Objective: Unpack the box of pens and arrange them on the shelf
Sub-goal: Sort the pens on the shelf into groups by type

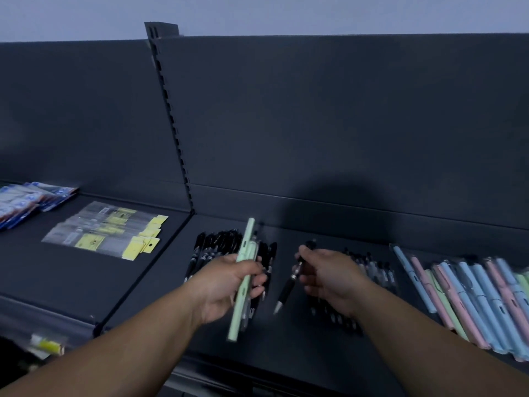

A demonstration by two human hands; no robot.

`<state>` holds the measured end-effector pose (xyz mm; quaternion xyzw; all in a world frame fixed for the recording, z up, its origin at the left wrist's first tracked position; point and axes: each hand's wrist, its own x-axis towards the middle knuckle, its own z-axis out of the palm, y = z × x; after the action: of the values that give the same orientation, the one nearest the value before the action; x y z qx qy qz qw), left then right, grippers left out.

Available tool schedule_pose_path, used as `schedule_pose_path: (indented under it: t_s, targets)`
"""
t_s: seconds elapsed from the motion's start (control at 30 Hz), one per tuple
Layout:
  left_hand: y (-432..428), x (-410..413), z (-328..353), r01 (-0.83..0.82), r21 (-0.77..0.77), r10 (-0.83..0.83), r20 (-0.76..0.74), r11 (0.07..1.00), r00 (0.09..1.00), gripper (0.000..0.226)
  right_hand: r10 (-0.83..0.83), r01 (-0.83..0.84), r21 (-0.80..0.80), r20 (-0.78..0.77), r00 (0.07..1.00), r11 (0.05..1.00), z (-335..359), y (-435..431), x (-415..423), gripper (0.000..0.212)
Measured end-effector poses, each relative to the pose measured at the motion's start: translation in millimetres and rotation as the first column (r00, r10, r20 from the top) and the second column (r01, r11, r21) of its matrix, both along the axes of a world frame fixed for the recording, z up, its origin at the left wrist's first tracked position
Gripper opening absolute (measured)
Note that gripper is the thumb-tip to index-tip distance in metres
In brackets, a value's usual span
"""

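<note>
Across a dark grey shop shelf, dimly lit, stationery lies in groups before a plain grey back panel. A slotted upright divides the panel, and a pale wall shows above.

The left hand has its fingers curled round a pale green pen, held above a cluster of black pens. How many pens it grips is blurred. The right hand pinches a black click pen, tip slanting down and left. Its forearm hides part of a second row of black pens.

To the right lie pastel pens in blue, pink and green, cut off at the frame edge. To the left are clear packets with yellow tags and blue packets, also cut off. A yellow object at lower left is too blurred to identify.
</note>
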<state>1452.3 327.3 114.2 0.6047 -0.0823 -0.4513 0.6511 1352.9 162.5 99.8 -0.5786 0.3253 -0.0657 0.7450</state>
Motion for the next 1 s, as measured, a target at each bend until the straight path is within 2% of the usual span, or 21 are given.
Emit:
schedule_pose_path:
  t_s: [0.17, 0.37, 0.4, 0.5, 0.6, 0.8, 0.9, 0.93, 0.97, 1.0]
  targets:
    - [31, 26, -4, -0.145, -0.021, 0.143, -0.096, 0.989, 0.985, 0.028, 0.098, -0.142, -0.262, -0.172, 0.980, 0.955, -17, 26, 30, 0.015]
    - [63, 50, -3, -0.164, -0.078, 0.150, -0.161, 0.983, 0.976, 0.035, 0.058, -0.134, -0.505, -0.164, 0.985, 0.853, -17, 43, 78, 0.016]
    - [67, 53, -3, -0.154, -0.088, 0.138, -0.166, 0.984, 0.976, 0.037, 0.048, -0.131, -0.538, -0.166, 0.985, 0.833, -16, 43, 83, 0.022]
    - [74, 62, -4, -0.135, -0.101, 0.117, -0.170, 0.986, 0.979, 0.040, 0.037, -0.156, -0.594, -0.208, 0.977, 0.789, -19, 45, 92, 0.062]
    - [78, 71, -5, -0.128, -0.113, 0.107, -0.176, 0.985, 0.979, 0.042, 0.049, -0.235, -0.695, -0.276, 0.960, 0.680, -22, 50, 92, 0.074]
    - [75, 83, -7, -0.074, -0.168, 0.037, -0.213, 0.983, 0.976, 0.033, -0.061, -0.178, -0.774, -0.269, 0.961, 0.608, -23, 51, 92, 0.056]
    - [71, 86, -7, -0.037, -0.193, -0.009, -0.230, 0.981, 0.973, 0.033, -0.134, -0.054, -0.827, -0.155, 0.979, 0.559, -22, 55, 89, 0.038]
    - [69, 86, -7, -0.018, -0.196, -0.028, -0.231, 0.981, 0.973, 0.034, -0.153, 0.014, -0.827, -0.087, 0.984, 0.562, -20, 57, 89, 0.029]
    - [67, 86, -7, 0.009, -0.193, -0.054, -0.229, 0.981, 0.972, 0.034, -0.158, 0.075, -0.789, -0.029, 0.987, 0.610, -17, 58, 88, 0.022]
    - [64, 85, -7, 0.044, -0.184, -0.086, -0.226, 0.982, 0.970, 0.033, -0.145, 0.111, -0.704, 0.013, 0.989, 0.701, -13, 61, 88, 0.018]
